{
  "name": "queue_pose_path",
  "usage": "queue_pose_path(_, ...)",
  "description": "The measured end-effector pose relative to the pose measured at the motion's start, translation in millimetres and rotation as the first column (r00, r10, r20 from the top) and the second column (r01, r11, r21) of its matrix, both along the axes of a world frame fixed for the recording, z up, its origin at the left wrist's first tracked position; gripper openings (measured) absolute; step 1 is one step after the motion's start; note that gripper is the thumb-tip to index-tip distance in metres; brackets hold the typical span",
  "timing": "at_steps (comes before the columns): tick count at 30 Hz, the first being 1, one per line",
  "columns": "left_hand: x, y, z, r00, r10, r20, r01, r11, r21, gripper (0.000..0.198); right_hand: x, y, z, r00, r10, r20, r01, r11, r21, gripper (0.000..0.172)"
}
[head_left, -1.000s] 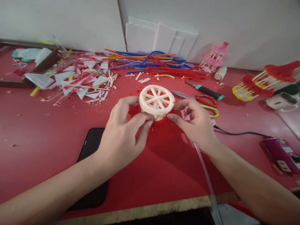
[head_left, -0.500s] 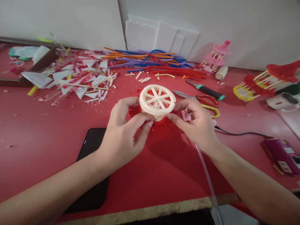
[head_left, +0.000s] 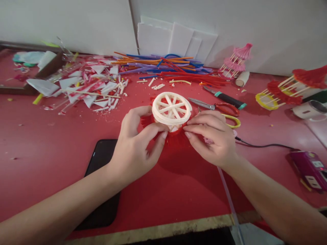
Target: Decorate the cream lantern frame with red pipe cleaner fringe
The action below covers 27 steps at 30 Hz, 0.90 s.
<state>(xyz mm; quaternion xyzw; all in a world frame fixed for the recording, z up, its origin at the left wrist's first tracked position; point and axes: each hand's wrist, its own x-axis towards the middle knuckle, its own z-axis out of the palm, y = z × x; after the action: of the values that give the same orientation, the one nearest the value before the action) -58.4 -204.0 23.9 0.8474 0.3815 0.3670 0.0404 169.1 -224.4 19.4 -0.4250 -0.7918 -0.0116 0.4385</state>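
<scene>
Left hand: palm inward, knuckles raised, thumb and forefinger closed on the near-left side of the craft piece; left hand, craft piece.
Right hand: fingers bent and bunched, thumb below, tips pinched together at the right side of the red frill; right hand, red frill.
Forearms: both slant in from the near corners, cut off by the picture's edges.
Craft piece: upright between the hands at the table's middle, its white spoked wheel above the frill; fingers and wheel hide much of its lower part.
Phone: face up, partly under the left forearm.
Yellow loop: just beyond the right hand, which may hide the rest of it.
Scissors: red-handled, far side of the right hand.
Purple box: right, cut off by the edge, its pale markings too small to read.
Mug: far right, cut off too.
Coloured sticks: far middle, heaped and overlapping.
</scene>
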Motion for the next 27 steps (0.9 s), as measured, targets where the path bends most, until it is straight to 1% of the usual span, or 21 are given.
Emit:
queue_pose_path(5, -0.2, 0.3, -1.6, 1.0, -0.003, 0.002, 0.003, 1.0, -0.001, 0.013, 2.1, 0.2, -3.8, 1.0, 0.01, 0.025, -0.011, 0.999, 0.037, 0.02)
queue_pose_path(9, -0.3, -0.7, -1.5, 1.0, -0.002, -0.016, 0.002, 0.999, 0.032, 0.014, 1.7, -0.2, -5.7, 0.999, -0.005, 0.042, 0.002, 0.998, 0.062, 0.022)
queue_pose_path(13, -1.5, -2.6, -0.3, 0.998, 0.031, -0.061, -0.028, 0.999, 0.041, 0.013, 0.0, -0.9, -6.3, 0.999, -0.025, 0.043, 0.022, 0.998, 0.057, 0.02)
queue_pose_path(19, -3.4, -2.0, -0.3, 0.998, 0.052, -0.044, -0.051, 0.998, 0.038, 0.005, -0.7, -1.6, -6.8, 1.0, -0.015, 0.019, 0.015, 0.999, 0.029, 0.02)
queue_pose_path(24, -3.5, -1.8, -1.4, 0.998, 0.048, -0.027, -0.046, 0.996, 0.073, 0.006, -1.4, -1.8, -6.7, 1.0, -0.01, 0.003, 0.01, 1.0, 0.024, 0.021)
queue_pose_path(27, -3.4, -2.5, -1.1, 0.998, 0.051, -0.031, -0.049, 0.997, 0.063, 0.005, -1.8, -1.8, -6.6, 1.0, -0.007, -0.003, 0.007, 0.999, 0.031, 0.022)
